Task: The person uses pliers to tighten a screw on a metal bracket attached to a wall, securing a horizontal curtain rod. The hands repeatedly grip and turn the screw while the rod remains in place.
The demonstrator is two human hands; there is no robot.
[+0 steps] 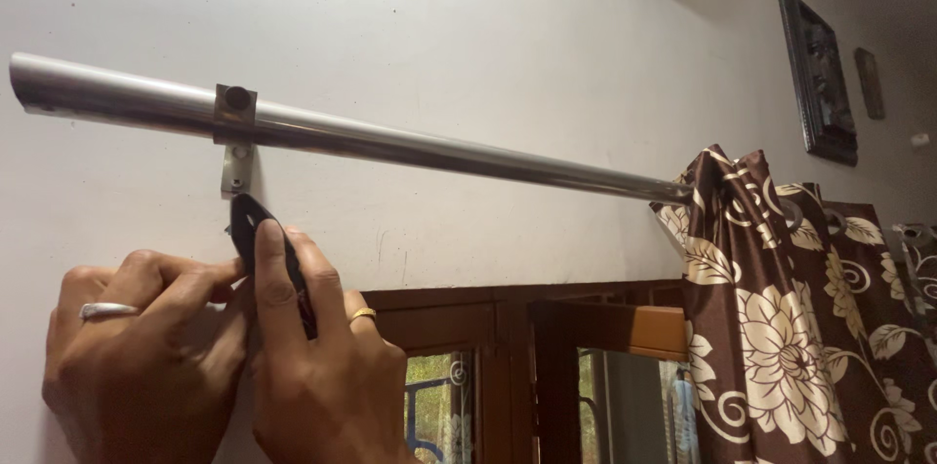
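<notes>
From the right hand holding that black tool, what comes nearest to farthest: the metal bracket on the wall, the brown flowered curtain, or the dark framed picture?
Measured from the right hand:
1. Small metal wall bracket, just above, clamping the silver curtain rod.
2. Brown flowered curtain, off to the right.
3. Dark framed picture, high at upper right.

2 hands (137,357), 1 rod (390,144), 2 rings (107,310)

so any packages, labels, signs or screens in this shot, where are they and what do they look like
No packages, labels or screens show.
Dark rectangular framed picture: high on the wall, right of the curtain rod; its content is too dim to tell.
Small brown plaque-like piece: just right of the frame; too small to tell what it is.
</notes>
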